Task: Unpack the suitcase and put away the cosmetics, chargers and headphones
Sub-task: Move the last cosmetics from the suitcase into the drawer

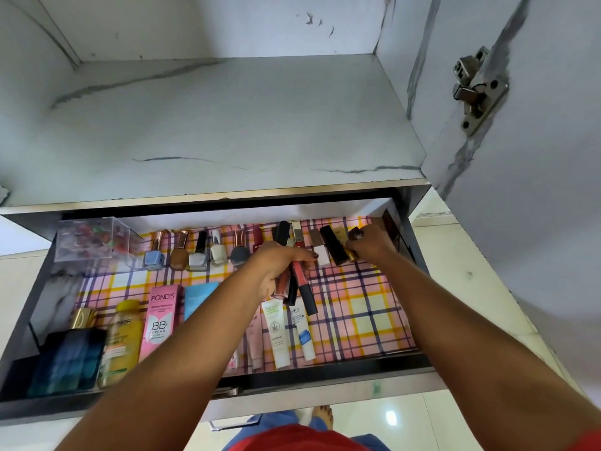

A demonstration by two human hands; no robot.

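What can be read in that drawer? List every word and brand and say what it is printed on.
"POND'S" and "BB+ CREAM": pink box.
"GARNIER", partly blurred: yellow bottle.
"herbaline": white tube.
White letters starting "ZU": dark red tube; the rest is hidden.
Blue box: faint letters, unreadable.
Small white tube and the fine print on every pack: too small to read.
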